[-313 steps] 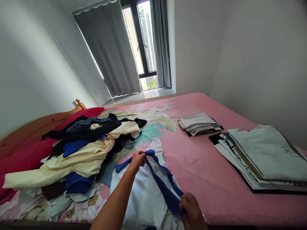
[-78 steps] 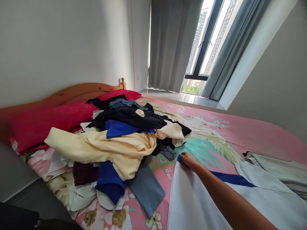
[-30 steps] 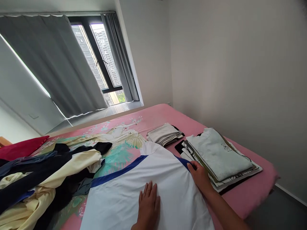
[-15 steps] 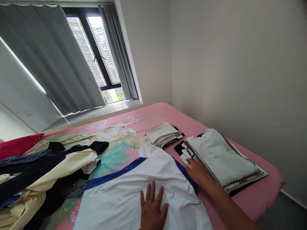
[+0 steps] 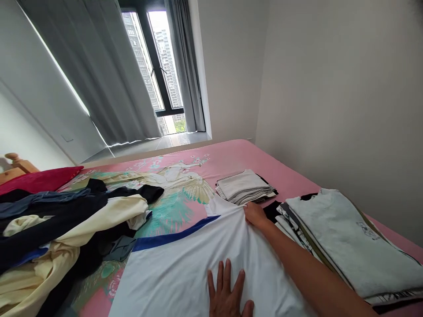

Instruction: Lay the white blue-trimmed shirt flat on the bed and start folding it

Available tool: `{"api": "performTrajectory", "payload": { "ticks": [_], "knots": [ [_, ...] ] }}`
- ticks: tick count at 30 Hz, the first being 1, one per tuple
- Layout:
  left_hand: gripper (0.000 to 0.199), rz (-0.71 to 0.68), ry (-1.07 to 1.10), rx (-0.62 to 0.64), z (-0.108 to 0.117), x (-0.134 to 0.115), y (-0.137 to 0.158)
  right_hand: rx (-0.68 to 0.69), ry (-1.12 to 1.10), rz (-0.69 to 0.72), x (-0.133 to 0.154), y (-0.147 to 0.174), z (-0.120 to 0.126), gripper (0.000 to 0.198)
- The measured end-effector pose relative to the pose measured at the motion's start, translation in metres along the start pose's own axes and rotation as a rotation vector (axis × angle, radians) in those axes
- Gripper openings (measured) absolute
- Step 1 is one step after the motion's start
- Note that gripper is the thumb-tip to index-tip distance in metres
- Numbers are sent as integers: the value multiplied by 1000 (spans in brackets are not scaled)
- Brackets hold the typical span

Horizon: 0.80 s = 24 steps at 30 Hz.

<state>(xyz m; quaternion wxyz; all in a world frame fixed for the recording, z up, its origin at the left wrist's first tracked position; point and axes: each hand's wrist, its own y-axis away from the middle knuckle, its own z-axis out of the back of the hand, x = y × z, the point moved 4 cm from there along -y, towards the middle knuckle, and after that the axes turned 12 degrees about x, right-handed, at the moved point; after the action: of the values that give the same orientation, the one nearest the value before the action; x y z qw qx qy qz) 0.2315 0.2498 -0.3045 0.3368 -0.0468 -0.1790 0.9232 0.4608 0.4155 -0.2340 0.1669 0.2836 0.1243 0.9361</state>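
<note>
A white shirt (image 5: pixel 185 264) with blue bands at the shoulders lies spread on the bed in front of me. My left hand (image 5: pixel 228 290) rests flat on its middle, fingers apart. At the shirt's upper right, near the collar, my right hand (image 5: pixel 256 214) pinches the edge of the fabric, which creases toward the fingers. The fingertips are partly hidden. Just beyond that hand is a pile of folded light and striped cloth (image 5: pixel 246 187). To its right sits a stack of folded shirts (image 5: pixel 350 237), a pale grey one on top.
Unfolded clothes (image 5: pixel 86 220) in black, cream and denim blue are heaped on the left of the bed. Behind them lies a red pillow (image 5: pixel 42 179). The pink patterned bedsheet (image 5: pixel 238 154) reaches to the wall and window side, where grey curtains (image 5: pixel 99 79) hang.
My right hand has moved from beside the folded stack to the white shirt's upper edge and closed on it. The shirt's right side is drawn inward. The view has turned left.
</note>
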Motion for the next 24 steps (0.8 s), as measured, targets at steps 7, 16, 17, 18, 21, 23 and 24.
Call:
{"api": "performTrajectory", "payload": {
  "ticks": [7, 16, 17, 18, 21, 23, 24],
  "knots": [
    [69, 18, 97, 68, 6, 0, 1, -180, -8, 136, 13, 32, -10, 34],
    [45, 126, 420, 165, 35, 19, -7, -40, -11, 607, 57, 130, -75, 26],
    [37, 155, 460, 149, 39, 36, -8, -44, -17, 603, 51, 131, -74, 26],
    [33, 191, 485, 132, 42, 58, -8, -55, -22, 605, 46, 130, -72, 25],
    [31, 355, 430, 154, 48, 144, -2, -61, -42, 608, 43, 120, -59, 25],
    [32, 559, 328, 228, 48, 204, 10, -32, -71, 605, 54, 109, -53, 25],
    [34, 638, 297, 243, 49, 231, 17, -15, -80, 594, 62, 101, -52, 24]
  ]
}}
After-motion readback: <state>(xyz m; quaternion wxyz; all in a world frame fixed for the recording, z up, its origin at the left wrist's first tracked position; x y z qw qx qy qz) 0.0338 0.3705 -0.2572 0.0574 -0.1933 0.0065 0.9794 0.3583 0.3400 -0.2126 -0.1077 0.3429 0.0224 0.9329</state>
